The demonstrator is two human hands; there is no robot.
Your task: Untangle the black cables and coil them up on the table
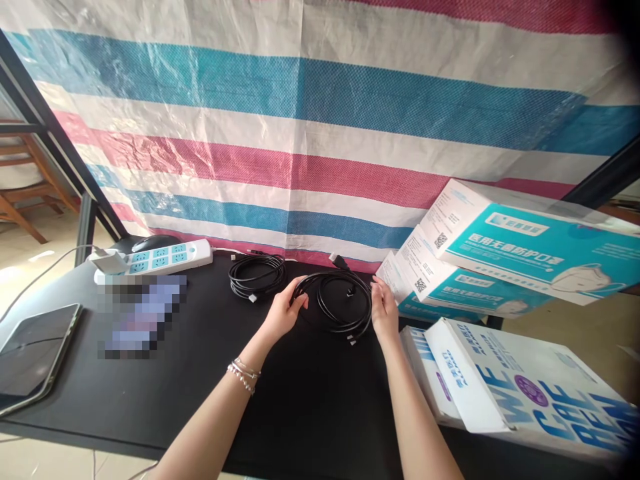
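Note:
A coiled black cable (pixel 345 327) lies between my two hands near the back of the black table. My left hand (pixel 283 310) is closed round the left side of its loops, thumb on top. On the coil's right side, my right hand (pixel 385 308) grips the loops with its fingers at the far edge. A black plug (pixel 339 261) sticks out at the back of the coil, and small pale connector ends show at its front. Just left of my left hand rests a second coiled black cable (pixel 257 275).
A white power strip (pixel 197 254) with a plugged-in adapter, a black mouse (pixel 155 243) and a tablet (pixel 35 353) lie at the left. Stacked teal mask boxes (pixel 530 247) and white boxes (pixel 530 387) stand at the right. A striped plastic sheet (pixel 300 133) hangs behind the table (pixel 195 393).

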